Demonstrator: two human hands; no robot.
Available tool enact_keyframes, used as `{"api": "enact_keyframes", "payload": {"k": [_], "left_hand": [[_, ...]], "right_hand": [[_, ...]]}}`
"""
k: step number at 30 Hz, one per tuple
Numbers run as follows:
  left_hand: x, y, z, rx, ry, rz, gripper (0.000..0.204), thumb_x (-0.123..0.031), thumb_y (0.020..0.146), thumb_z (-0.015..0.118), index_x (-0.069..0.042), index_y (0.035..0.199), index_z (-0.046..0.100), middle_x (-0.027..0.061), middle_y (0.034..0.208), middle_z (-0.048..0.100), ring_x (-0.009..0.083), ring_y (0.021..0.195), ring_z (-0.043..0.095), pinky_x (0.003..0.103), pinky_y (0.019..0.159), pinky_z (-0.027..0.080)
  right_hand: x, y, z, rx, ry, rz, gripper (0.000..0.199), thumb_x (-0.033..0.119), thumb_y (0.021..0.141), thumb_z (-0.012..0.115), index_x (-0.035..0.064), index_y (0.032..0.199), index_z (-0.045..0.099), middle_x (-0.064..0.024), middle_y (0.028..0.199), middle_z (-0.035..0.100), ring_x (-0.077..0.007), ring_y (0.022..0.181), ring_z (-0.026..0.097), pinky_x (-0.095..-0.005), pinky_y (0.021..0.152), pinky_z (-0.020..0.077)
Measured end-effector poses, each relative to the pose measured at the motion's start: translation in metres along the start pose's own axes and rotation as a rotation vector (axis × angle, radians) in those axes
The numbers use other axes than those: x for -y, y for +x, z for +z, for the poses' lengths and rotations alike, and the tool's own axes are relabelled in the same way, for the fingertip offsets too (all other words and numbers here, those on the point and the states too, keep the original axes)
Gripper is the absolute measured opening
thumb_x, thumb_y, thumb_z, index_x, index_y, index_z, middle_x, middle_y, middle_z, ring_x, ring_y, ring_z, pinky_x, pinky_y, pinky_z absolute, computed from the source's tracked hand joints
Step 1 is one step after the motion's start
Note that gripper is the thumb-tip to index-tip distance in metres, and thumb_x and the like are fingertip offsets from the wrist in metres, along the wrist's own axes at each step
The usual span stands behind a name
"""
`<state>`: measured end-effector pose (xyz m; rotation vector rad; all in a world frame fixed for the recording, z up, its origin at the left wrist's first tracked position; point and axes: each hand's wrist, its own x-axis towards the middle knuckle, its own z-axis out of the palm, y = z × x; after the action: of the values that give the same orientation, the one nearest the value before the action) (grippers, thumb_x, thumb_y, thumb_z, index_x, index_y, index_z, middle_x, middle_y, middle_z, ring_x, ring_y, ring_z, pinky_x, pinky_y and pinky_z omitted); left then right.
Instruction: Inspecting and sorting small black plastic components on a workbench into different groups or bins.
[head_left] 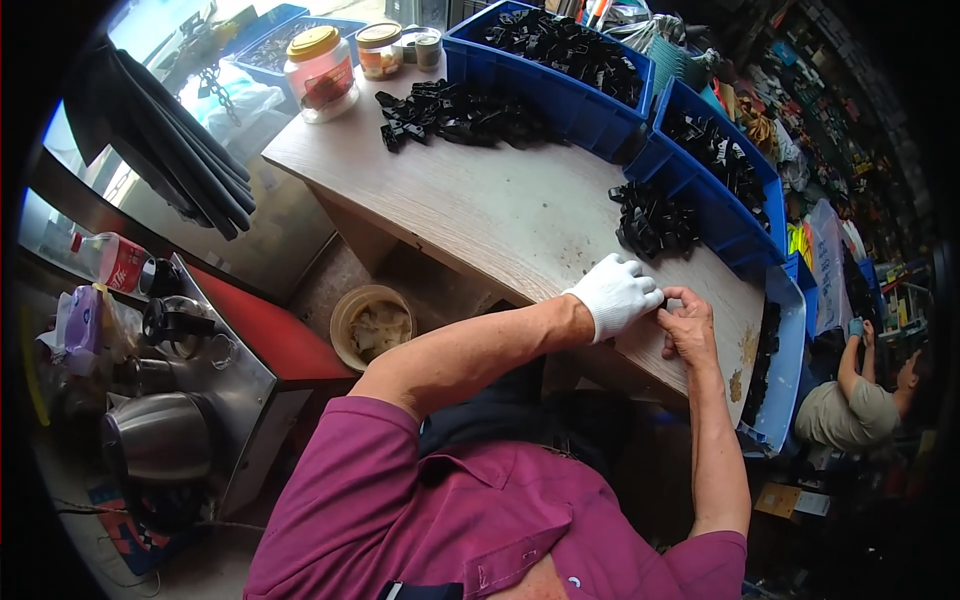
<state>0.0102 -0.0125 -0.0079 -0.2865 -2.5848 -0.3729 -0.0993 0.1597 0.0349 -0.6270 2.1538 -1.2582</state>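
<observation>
Pale wood-grain desk point(500, 210), centre frame: heap of black plastic clips point(655, 220). White knit-gloved left hand point(615, 295) and bare right hand point(688, 325) meet, fingers pinched together on a small, hidden piece.

A white glove is covering the left hand point(616, 294); black clips point(652, 220) are lying by blue bins point(720, 215) on the pale wood-grain desk point(480, 205).

Gloved left hand point(617, 293); bare right hand point(688, 326) touching.
</observation>
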Motion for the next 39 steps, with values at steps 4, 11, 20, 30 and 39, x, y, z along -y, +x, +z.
{"api": "enact_keyframes", "payload": {"k": [4,11,20,30,39], "left_hand": [[0.002,-0.006,-0.002,-0.106,-0.044,-0.006,0.036,-0.018,0.078,0.071,-0.015,0.114,0.067,0.0044,0.11,0.069,0.0276,0.105,0.066,0.042,0.083,0.053],[0.106,-0.075,-0.105,-0.758,0.326,-0.557,0.042,-0.011,0.084,0.074,-0.006,0.125,0.066,0.017,0.124,0.067,0.0375,0.116,0.061,0.045,0.101,0.049],[0.224,-0.152,-0.139,-0.21,0.574,-0.78,0.037,-0.026,0.094,0.064,-0.015,0.129,0.062,0.0094,0.11,0.069,0.0327,0.103,0.065,0.046,0.088,0.052],[0.158,-0.11,-0.101,-0.329,0.371,-0.507,0.036,-0.011,0.089,0.065,-0.008,0.125,0.063,0.0126,0.098,0.07,0.0339,0.095,0.066,0.046,0.082,0.054],[0.155,-0.122,-0.106,-0.365,0.537,-0.633,0.019,-0.02,0.09,0.068,-0.017,0.107,0.075,0.0078,0.096,0.075,0.0321,0.093,0.069,0.044,0.081,0.055]], "right_hand": [[0.006,-0.001,0.005,-0.007,-0.032,0.003,0.025,0.007,0.086,0.076,0.0015,0.109,0.067,0.0037,0.054,0.048,-0.0069,0.037,0.042,-0.0255,0.034,0.0364],[-0.001,-0.01,0.001,-0.126,0.056,-0.017,0.029,0.015,0.084,0.082,0.0013,0.103,0.065,0.0058,0.055,0.047,-0.0054,0.039,0.041,-0.0234,0.036,0.0368],[-0.006,-0.007,0.003,-0.158,0.129,-0.001,0.034,0.02,0.084,0.082,0.0013,0.106,0.063,0.0049,0.055,0.051,-0.0054,0.037,0.041,-0.023,0.033,0.035],[-0.014,-0.009,0.0,-0.205,0.179,-0.05,0.034,0.022,0.084,0.082,0.001,0.104,0.064,0.0054,0.057,0.05,-0.0054,0.04,0.044,-0.0228,0.036,0.0391],[-0.011,-0.013,-0.014,-0.183,0.414,0.04,0.037,0.017,0.085,0.082,-0.0004,0.109,0.06,0.0011,0.058,0.055,-0.01,0.042,0.054,-0.0302,0.04,0.0543]]}}
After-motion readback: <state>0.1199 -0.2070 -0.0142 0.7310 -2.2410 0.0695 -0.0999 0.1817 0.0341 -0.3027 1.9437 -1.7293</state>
